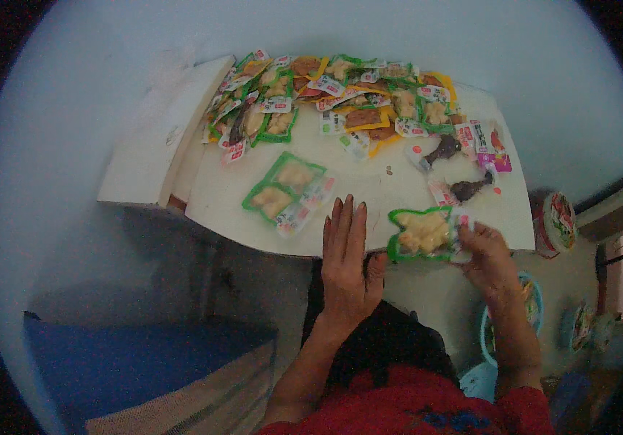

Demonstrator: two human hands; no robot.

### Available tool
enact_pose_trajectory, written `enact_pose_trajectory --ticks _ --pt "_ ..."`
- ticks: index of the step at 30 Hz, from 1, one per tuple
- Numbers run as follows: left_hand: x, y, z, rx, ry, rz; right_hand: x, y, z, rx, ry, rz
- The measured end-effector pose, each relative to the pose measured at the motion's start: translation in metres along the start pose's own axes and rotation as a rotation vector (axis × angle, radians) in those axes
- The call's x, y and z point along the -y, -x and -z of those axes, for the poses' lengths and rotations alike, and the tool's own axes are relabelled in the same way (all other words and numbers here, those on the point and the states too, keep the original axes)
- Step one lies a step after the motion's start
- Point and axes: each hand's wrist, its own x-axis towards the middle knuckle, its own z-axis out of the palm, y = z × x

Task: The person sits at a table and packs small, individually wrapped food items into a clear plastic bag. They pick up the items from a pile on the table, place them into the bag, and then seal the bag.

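My right hand (488, 253) grips the printed end of a green-edged clear food packet (423, 234), which shows pale yellow pieces inside and hangs over the front edge of the white table (355, 168). Flat at that edge, palm down with straight fingers, is my left hand (346, 261); nothing is in it. To its left lie two green-edged packets (289, 187) of similar pale food, side by side and overlapping. Beyond my right hand rest two packets with dark drumstick-like pieces, a nearer one (469, 187) and a farther one (442, 152).
Many green- and yellow-edged packets (363, 117) are heaped along the table's back. A purple-and-white packet (490, 144) lies at the right. A white box-like ledge (164, 136) adjoins the table's left side. Below right are a light-blue basket (482, 331) and a round tub (558, 223).
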Motion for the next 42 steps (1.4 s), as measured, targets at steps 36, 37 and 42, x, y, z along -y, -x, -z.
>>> enact_pose_trajectory --ticks 36,37,42 --pt "0.002 0.016 0.006 -0.009 -0.117 -0.059 -0.141 -0.121 -0.117 0.103 0.303 0.187" --pt "0.001 0.015 0.006 0.001 -0.109 -0.062 -0.127 -0.103 -0.115 0.082 0.286 0.174" --pt "-0.006 0.012 0.007 0.058 -0.098 -0.060 -0.045 -0.013 -0.088 0.141 0.117 0.096"
